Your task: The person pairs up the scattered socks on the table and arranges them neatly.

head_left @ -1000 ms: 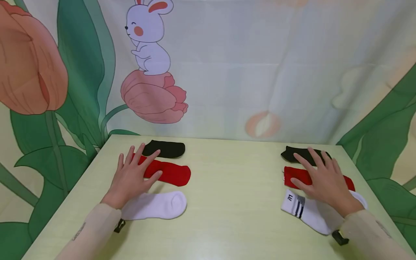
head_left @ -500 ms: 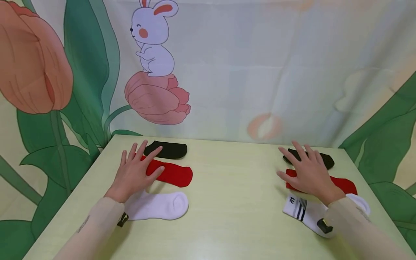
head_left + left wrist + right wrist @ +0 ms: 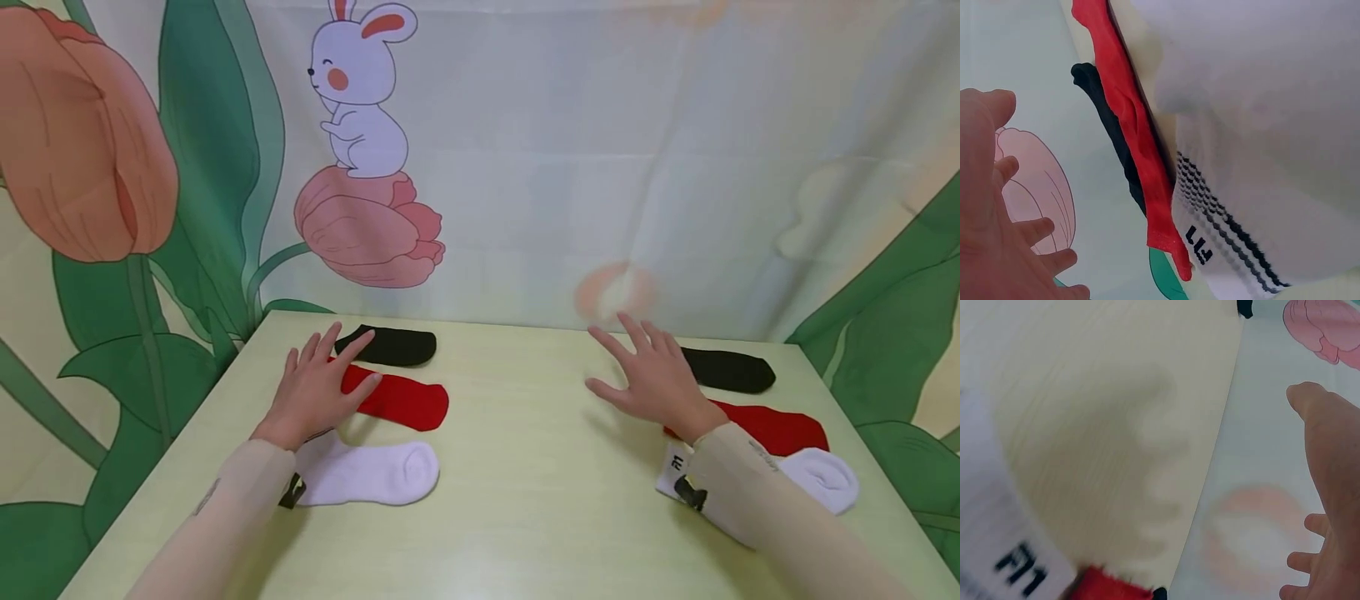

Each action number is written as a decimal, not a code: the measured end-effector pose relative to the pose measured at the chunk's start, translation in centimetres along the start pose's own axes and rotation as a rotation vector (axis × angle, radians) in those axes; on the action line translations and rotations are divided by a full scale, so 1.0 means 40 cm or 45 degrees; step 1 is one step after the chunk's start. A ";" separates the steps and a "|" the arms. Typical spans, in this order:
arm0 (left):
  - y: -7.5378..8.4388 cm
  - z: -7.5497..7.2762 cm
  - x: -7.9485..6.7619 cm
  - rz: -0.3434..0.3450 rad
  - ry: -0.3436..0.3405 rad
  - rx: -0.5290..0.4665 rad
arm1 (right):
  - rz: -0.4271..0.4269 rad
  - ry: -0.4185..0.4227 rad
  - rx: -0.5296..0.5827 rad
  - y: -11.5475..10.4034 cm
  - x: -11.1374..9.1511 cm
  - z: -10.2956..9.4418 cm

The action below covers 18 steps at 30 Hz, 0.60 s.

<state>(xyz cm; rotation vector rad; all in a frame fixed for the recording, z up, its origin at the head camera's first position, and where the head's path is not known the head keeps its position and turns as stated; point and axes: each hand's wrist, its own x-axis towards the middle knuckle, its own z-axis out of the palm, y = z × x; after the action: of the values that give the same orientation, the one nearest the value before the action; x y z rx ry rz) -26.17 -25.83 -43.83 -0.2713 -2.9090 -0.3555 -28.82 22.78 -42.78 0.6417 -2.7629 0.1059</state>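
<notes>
My left hand (image 3: 318, 387), fingers spread, hovers over the left row of socks: a black sock (image 3: 401, 346) at the back, a red sock (image 3: 412, 404) in the middle, a white sock (image 3: 375, 473) in front. In the left wrist view, that white sock's striped cuff (image 3: 1222, 219) is close below. My right hand (image 3: 660, 379) is also spread, above the table at the inner ends of the right row. That row has a black sock (image 3: 731, 371), a red sock (image 3: 783, 427) and a white sock (image 3: 825, 479), the last partly hidden by my sleeve. Neither hand holds anything.
The pale wooden table (image 3: 517, 467) ends at the back against a hanging cloth (image 3: 510, 167) printed with a rabbit and tulips. Bare tabletop lies between the two rows. A dark wrist-worn piece (image 3: 690, 493) shows under the right sleeve.
My right hand has moved left, from over the right row of socks to its inner side, uncovering more of the black and red socks. My left hand has stayed nearly still.
</notes>
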 end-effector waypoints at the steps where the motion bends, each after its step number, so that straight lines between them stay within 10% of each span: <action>1: -0.002 0.000 0.003 -0.008 -0.007 -0.007 | -0.007 -0.005 0.008 -0.009 0.010 0.004; 18: -0.026 0.010 0.052 -0.121 -0.078 -0.093 | -0.112 -0.059 0.136 -0.153 0.145 0.054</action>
<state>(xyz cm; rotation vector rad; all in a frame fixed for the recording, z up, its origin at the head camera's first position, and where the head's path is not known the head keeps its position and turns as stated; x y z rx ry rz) -28.45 -26.40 -43.99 -0.1575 -2.9799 -0.4776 -31.68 14.56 -43.03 0.8016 -2.7836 0.2230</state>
